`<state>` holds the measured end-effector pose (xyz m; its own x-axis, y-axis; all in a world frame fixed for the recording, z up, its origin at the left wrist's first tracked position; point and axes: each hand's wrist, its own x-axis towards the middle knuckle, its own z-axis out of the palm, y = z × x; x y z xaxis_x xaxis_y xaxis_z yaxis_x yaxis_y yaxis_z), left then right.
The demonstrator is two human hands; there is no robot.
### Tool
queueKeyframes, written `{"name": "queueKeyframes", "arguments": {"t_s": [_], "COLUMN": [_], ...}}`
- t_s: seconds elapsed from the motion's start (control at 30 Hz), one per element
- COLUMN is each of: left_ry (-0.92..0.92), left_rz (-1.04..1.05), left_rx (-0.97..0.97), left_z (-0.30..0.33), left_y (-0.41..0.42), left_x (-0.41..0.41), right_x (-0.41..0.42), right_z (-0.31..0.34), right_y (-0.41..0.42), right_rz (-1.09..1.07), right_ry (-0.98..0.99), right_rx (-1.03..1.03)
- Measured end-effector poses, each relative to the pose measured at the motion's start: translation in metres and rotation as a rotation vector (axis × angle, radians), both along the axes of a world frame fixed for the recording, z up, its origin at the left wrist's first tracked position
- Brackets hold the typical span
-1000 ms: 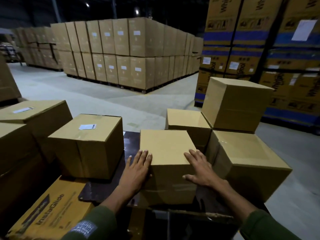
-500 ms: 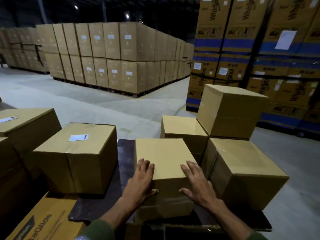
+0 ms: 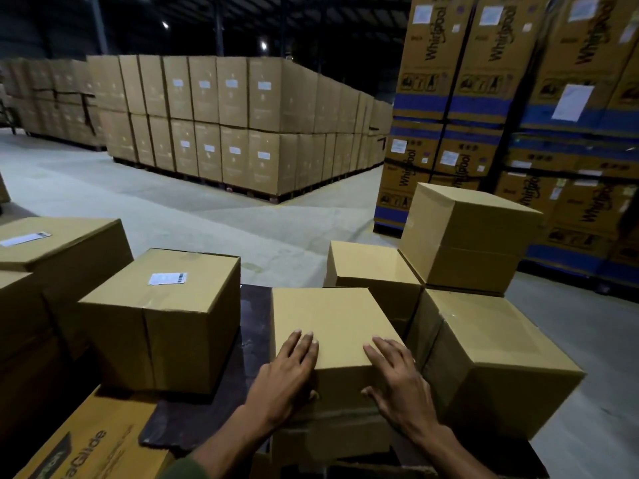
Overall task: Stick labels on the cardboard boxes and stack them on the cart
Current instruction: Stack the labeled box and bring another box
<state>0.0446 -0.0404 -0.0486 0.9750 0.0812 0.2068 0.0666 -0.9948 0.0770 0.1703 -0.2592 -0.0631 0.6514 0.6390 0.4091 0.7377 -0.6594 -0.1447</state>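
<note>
A plain cardboard box with no label on top sits on the dark cart deck in front of me. My left hand lies over its near left top edge, fingers straight on the top. My right hand lies over the near right top edge, fingers spread, thumb on the front face. To the left on the deck stands a box bearing a white label. On the right are three unlabelled boxes: a low one, one behind it, and one stacked on top.
Large cartons stand at the left, one with a label strip. A printed carton lies at the lower left. Tall blue-banded appliance cartons rise at the right. Palletised box rows stand across the concrete floor.
Both hands have slid back toward the box's near edge. My view has shifted, so the box and its neighbours sit lower in the frame.
</note>
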Motion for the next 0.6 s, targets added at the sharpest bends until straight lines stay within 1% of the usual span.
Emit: {"name": "queueKeyframes", "arguments": {"t_s": [0.1,0.27,0.43,0.6], "left_ry": [-0.036,-0.212,-0.378,-0.448], "left_rz": [0.018,0.033,0.008,-0.025], "left_rx": [0.018,0.147,0.232,0.219], "left_z": [0.012,0.05,0.117,0.159], "left_y": [-0.005,-0.016,-0.028,-0.041], "left_x": [-0.007,-0.018,-0.014,0.011], "right_x": [-0.002,-0.003,0.004,0.031], "right_z": [0.008,0.04,0.097,0.151], "right_y": [-0.002,-0.01,-0.019,-0.037], "right_rz": [0.028,0.082,0.099,0.097], "right_ry": [-0.043,-0.124,-0.248,-0.371], "right_rx": [0.038,0.148,0.254,0.263]}}
